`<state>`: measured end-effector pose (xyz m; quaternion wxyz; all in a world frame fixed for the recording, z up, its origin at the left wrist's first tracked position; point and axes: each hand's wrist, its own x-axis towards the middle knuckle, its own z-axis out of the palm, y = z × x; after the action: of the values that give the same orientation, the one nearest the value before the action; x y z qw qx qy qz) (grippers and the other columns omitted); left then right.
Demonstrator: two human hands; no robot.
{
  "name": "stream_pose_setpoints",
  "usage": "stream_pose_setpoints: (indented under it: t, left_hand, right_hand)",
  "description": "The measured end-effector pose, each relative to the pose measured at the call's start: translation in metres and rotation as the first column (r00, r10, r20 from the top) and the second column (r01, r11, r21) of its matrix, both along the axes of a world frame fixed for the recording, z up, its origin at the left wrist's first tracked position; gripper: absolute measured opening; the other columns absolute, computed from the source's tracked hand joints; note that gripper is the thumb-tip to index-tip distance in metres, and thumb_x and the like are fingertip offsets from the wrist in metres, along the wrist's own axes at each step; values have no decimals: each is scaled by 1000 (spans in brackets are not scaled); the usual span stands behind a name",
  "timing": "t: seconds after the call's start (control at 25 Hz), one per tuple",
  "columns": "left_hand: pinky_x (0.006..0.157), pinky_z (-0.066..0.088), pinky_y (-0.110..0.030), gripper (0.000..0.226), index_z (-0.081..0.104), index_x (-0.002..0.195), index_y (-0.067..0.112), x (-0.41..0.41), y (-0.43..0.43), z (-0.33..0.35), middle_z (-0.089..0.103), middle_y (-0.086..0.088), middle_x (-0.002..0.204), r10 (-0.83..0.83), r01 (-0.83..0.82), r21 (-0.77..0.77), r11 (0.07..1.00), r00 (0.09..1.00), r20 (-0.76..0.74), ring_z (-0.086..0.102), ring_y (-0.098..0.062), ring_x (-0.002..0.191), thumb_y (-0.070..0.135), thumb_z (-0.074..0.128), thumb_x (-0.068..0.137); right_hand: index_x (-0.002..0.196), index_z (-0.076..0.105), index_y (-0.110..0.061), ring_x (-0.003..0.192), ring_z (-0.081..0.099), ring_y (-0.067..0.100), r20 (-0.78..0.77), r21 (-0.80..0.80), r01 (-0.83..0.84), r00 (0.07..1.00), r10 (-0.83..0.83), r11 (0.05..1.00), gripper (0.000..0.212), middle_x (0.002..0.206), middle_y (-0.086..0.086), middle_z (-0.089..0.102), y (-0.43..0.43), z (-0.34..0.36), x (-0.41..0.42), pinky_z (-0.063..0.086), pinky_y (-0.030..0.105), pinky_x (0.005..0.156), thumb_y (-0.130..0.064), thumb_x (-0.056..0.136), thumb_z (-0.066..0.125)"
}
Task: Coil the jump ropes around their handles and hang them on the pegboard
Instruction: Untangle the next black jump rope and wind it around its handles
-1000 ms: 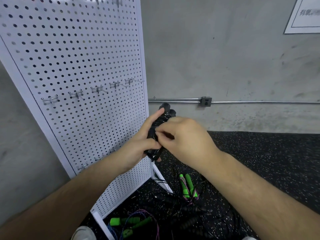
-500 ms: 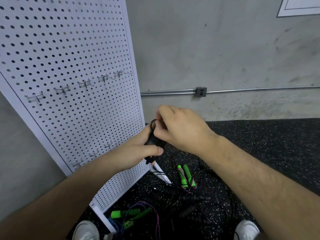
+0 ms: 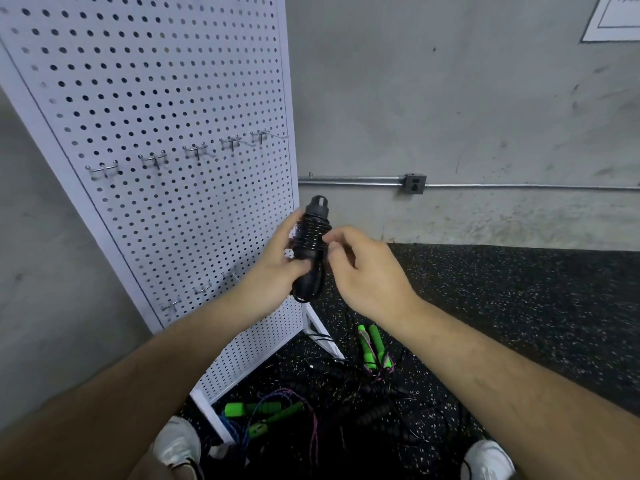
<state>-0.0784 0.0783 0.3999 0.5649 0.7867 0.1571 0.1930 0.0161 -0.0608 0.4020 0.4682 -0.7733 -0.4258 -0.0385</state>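
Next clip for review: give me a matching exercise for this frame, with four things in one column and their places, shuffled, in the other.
Things
1. black jump-rope handles wound with black cord
2. pair of green foam jump-rope handles
3. row of silver metal hooks
4. grey metal outlet box

Places
A. on the white pegboard
B. gripped in the left hand
C. lying on the speckled black rubber floor
D. on the concrete wall, in line with the metal conduit

Pairs: 1-B, 2-C, 3-A, 4-D
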Motion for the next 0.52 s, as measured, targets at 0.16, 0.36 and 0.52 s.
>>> stream_pose_setpoints:
  t: [0.16,0.36,0.52]
  left_hand:
    - [89,55,-29,99,21,152,54,-19,5,-10,41,4,128,121,-113,181,977,992,-31,55,-7,111,23,84,82]
    - [78,62,-37,95,29,150,48,-51,14,-40,46,4,140,107,-107,0,994,990,-90,71,-15,91,5,81,82]
    - [63,59,-26,71,40,141,42,-89,15,-67,53,12,122,176,-197,-125,972,971,-164,70,-11,83,-2,68,92]
  right_hand:
    - [129,45,-36,78,63,-8,-242,-39,-32,970,22,999,44,90,-16,68,7,-7,-17,43,9,63,-41,91,68]
    - [142,29,-51,69,69,11,-249,-142,-132,964,94,981,69,83,-3,74,19,-28,-34,56,32,65,-33,90,71]
    - [139,31,-59,74,72,28,-408,-207,-254,900,152,945,66,89,7,75,23,-60,-57,59,43,73,-31,92,69]
